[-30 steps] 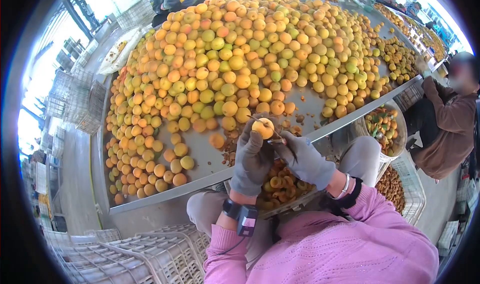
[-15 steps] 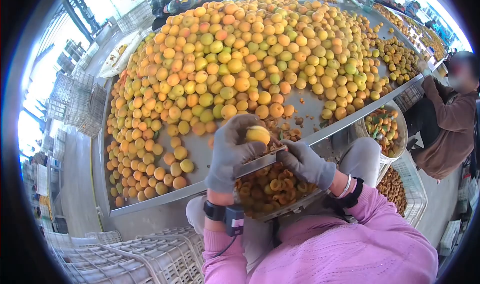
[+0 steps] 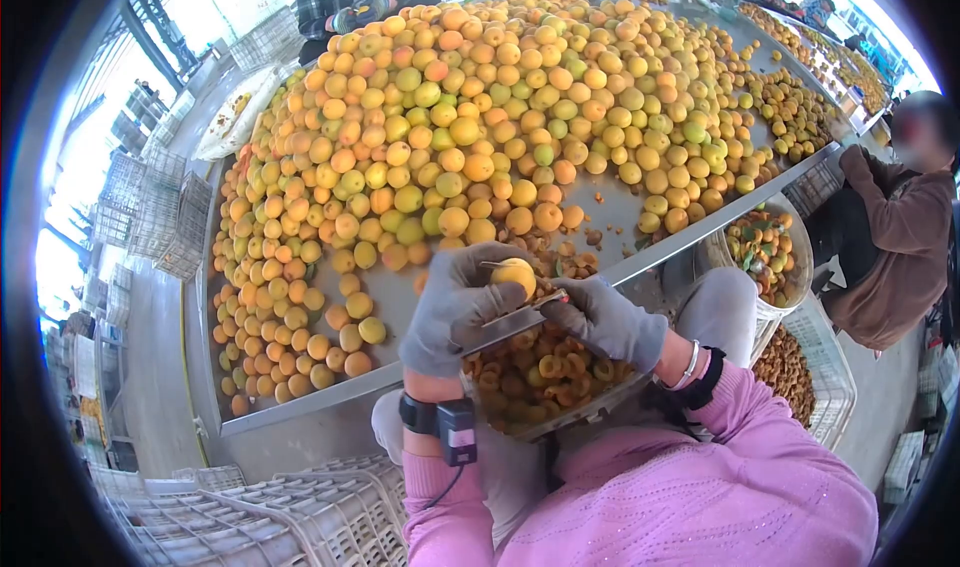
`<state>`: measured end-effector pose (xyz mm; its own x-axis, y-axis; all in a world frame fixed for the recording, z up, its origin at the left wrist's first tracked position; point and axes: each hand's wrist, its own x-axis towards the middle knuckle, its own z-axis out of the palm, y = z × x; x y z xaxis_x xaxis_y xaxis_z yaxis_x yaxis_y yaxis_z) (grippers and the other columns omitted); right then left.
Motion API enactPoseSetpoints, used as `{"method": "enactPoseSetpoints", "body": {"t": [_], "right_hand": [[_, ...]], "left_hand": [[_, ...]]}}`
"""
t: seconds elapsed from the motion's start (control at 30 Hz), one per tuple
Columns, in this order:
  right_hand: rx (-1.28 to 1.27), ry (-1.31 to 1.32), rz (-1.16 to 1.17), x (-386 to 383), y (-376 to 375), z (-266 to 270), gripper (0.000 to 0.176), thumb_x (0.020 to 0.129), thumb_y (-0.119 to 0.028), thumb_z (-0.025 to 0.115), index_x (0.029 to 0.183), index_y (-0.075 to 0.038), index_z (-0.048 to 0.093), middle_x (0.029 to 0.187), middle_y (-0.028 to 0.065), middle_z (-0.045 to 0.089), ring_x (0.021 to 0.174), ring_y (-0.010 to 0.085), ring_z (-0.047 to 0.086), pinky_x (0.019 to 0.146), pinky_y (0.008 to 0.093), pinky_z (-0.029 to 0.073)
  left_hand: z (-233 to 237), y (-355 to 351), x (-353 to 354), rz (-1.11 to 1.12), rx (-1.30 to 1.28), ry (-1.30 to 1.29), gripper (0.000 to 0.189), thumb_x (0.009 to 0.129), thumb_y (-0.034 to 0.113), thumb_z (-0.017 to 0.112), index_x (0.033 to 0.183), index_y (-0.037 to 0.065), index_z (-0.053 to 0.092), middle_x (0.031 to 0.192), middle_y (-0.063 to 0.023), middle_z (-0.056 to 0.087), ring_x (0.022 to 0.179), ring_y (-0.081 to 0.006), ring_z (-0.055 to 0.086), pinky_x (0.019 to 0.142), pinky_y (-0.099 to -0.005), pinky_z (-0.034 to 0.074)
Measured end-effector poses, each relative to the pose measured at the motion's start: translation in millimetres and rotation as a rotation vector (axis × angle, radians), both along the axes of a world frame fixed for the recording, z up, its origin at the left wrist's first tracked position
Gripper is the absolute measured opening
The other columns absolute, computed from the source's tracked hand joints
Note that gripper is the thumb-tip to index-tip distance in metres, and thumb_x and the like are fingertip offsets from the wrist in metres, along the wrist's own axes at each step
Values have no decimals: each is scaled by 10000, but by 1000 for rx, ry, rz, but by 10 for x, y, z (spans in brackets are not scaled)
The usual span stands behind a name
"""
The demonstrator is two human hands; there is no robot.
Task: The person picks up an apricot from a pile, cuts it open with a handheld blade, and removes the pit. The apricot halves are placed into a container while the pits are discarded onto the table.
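Note:
My left hand [image 3: 448,305], in a grey glove, is closed round a yellow apricot [image 3: 514,276] above the table's front edge. A thin stringy bit sticks out at the fruit's upper left. My right hand [image 3: 606,319], also gloved, pinches a small knife [image 3: 551,298]; its tip lies close to the apricot, and the grip is mostly hidden by the fingers. Below both hands, a container on my lap holds apricot halves [image 3: 548,369]. A big heap of whole apricots [image 3: 430,127] covers much of the metal table [image 3: 400,312] in front of me.
A bucket [image 3: 765,257] of fruit scraps and leaves stands to the right, with a crate [image 3: 835,387] of brown pieces below it. Plastic crates [image 3: 280,512] sit at lower left. A seated person [image 3: 890,237] is at the right; others work across the table.
Both hands have shifted slightly, the left one down and to the left with the apricot. The apricot has turned a little, and a thin stringy bit now shows. A gloved hand appears at the far side.

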<state>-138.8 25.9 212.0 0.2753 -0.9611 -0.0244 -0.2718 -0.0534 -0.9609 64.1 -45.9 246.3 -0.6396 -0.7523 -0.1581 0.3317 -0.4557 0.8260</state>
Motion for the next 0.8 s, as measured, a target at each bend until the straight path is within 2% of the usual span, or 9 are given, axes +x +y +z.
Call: {"method": "enactPoseSetpoints", "body": {"t": [0.1, 0.17, 0.27, 0.37, 0.53, 0.6, 0.67, 0.73, 0.8], "right_hand": [[136, -254, -59, 49, 58, -105, 291, 979, -260, 555, 1004, 22, 625, 855, 0, 650, 787, 68, 549, 678, 273, 470], [142, -357, -115, 131, 95, -44, 287, 981, -264, 555, 1011, 12, 630, 869, -25, 626, 798, 56, 531, 684, 258, 464], [237, -452, -239, 216, 91, -122, 290, 984, -261, 552, 1046, 10, 632, 905, -45, 605, 817, 38, 510, 703, 231, 459], [177, -526, -221, 214, 115, -96, 291, 977, -258, 565, 1057, 12, 641, 895, -40, 620, 822, 36, 521, 712, 230, 460], [92, -175, 79, -117, 13, 64, 319, 970, -291, 573, 1014, 11, 663, 827, -25, 638, 799, 35, 539, 704, 234, 469], [105, -156, 106, -177, -10, -41, 328, 971, -303, 572, 1009, 10, 664, 823, -24, 640, 780, 33, 538, 676, 231, 463], [109, -143, 131, -153, 1, -25, 338, 973, -315, 571, 1005, 8, 665, 820, -22, 642, 760, 31, 536, 648, 227, 457], [281, -305, 58, -130, 56, 68, 342, 974, -336, 574, 983, -7, 667, 789, -36, 625, 699, 27, 516, 589, 214, 427], [322, -409, -1, -44, 103, 95, 343, 975, -345, 573, 971, -15, 667, 772, -44, 609, 679, 24, 503, 572, 210, 410]], "left_hand": [[-40, -21, -51, -105, -195, -221, 355, 860, 140, 720, 1171, 12, 605, 993, -68, 662, 905, -165, 652, 724, -291, 596], [-229, 138, -265, 159, -139, 181, 340, 897, 182, 684, 1183, 20, 595, 978, -77, 657, 904, -166, 637, 749, -280, 557], [-325, 418, -624, 459, -33, 411, 370, 911, 234, 669, 1192, 10, 584, 950, -99, 650, 886, -171, 618, 793, -286, 513], [-403, 325, -509, 417, -72, 371, 417, 871, 219, 699, 1214, 10, 586, 925, -106, 647, 863, -170, 610, 834, -298, 496], [-138, 98, -140, 115, -220, 141, 421, 809, 163, 724, 1179, -7, 620, 933, -102, 673, 872, -158, 643, 809, -286, 528], [-20, 5, -57, -113, -361, -348, 436, 761, 144, 754, 1146, -23, 636, 951, -96, 694, 876, -145, 662, 771, -280, 550], [-68, 32, -90, -107, -314, -349, 498, 740, 167, 803, 1165, -23, 627, 970, -63, 692, 858, -117, 656, 742, -253, 548], [-176, 172, -238, 153, -155, 6, 528, 752, 220, 830, 1176, -18, 625, 972, -47, 687, 845, -105, 652, 725, -233, 539], [-345, 325, -447, 268, -114, 77, 540, 788, 286, 821, 1194, -6, 618, 1010, -28, 664, 853, -91, 627, 708, -201, 515]]}}
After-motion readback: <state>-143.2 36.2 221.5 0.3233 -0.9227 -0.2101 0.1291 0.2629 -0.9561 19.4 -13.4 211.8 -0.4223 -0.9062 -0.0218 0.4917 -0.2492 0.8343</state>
